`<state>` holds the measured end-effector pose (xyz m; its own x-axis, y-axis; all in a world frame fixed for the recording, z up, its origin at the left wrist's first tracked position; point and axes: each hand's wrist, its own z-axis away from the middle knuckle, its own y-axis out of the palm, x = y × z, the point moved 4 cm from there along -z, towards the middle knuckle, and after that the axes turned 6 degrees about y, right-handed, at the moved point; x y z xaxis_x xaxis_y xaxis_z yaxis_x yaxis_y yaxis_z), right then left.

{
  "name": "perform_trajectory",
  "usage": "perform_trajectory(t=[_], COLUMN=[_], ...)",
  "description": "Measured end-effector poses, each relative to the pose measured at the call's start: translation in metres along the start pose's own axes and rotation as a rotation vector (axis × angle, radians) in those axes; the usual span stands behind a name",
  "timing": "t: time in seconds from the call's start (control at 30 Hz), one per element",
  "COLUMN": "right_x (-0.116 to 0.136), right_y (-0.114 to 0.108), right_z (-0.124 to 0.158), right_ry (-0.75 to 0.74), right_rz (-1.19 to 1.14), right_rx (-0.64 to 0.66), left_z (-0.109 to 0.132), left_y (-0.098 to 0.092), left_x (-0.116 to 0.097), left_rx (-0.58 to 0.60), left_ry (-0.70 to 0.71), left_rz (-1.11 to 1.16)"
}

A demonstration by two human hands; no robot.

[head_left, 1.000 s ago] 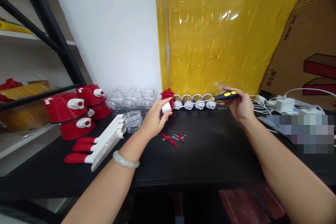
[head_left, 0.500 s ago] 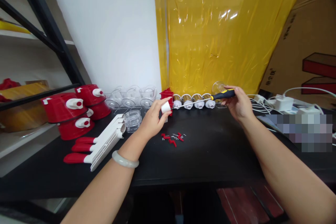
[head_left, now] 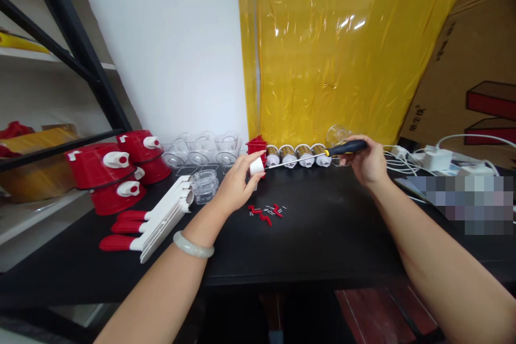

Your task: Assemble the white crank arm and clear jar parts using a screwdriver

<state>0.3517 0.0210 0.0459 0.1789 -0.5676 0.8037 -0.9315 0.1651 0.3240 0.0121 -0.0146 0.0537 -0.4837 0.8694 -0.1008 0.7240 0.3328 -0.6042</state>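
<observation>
Our left hand [head_left: 235,187] pinches the white cap [head_left: 256,166]; our right hand [head_left: 368,164] clenches the screwdriver [head_left: 318,153], tip at the cap, needing steady alignment.

White wall [head_left: 169,48], yellow plastic sheet [head_left: 334,48].
Black surface [head_left: 322,247]; dark shelf frame [head_left: 72,48] left, cardboard boxes [head_left: 475,54] right.

Housings [head_left: 100,164] left on table [head_left: 322,231], screwdriver [head_left: 346,147] before motors [head_left: 296,155] — cables [head_left: 407,160] right

A pale-green bangle [head_left: 193,245] — glossy, rounded — rings the wrist behind the left hand [head_left: 234,185].
</observation>
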Motion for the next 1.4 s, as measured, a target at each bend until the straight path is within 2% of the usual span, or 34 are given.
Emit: perform_trajectory(t=[0.1,0.3,0.57,1.2,1.4], right_x=[0.003,0.001,0.003,0.005,0.006], right_y=[0.002,0.002,0.003,0.001,0.004], right_z=[0.002,0.002,0.002,0.002,0.003], right_ry=[-0.008,0.057,0.005,-0.028,0.008], right_rz=[0.002,0.008,0.019,0.112,0.0], right_rx=[0.052,0.052,0.042,-0.027,0.057], left_z=[0.0,0.003,0.003,0.004,0.003], left_y=[0.0,0.004,0.005,0.006,0.005], left_x=[0.001,0.01,0.012,0.012,0.011], left_rx=[-0.022,-0.07,-0.066,-0.074,-0.07], left_ry=[-0.02,-0.084,-0.147,-0.162,-0.156], left_rz=[0.022,0.112,0.204,0.27,0.241])
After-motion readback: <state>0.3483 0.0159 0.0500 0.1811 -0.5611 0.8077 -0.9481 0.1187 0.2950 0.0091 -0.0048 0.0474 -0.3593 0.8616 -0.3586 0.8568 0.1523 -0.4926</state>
